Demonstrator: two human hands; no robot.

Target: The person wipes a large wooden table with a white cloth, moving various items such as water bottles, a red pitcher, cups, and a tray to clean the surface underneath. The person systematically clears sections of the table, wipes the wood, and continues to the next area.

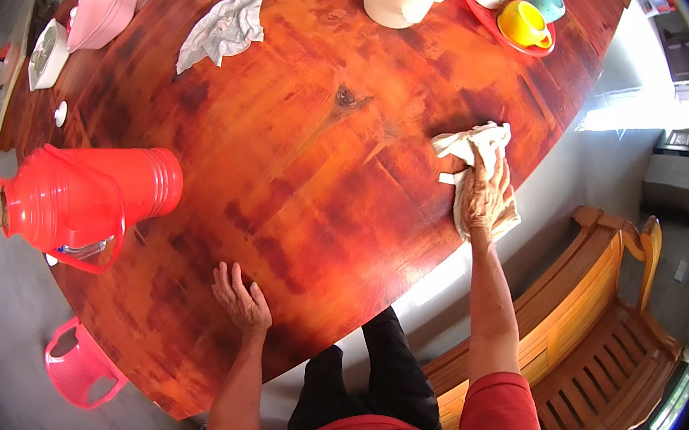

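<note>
We have R hand palm-down on white cloth, at R edge of worktop; cloth bunched beyond fingertips, its nr side reaching the edge. R grip: laid flat, fingers extended over cloth, not clenched. L hand above bare wood, nr the worktop's nr corner; L grip loosely spread. Can't tell if L palm touches.

Also noted: red flask w/ brown stopper, nr L edge; pink container + white dish farther up same edge. Crumpled grey-white rag well in from L edge. Toward far R corner: red tray w/ yellow cup etc.
</note>
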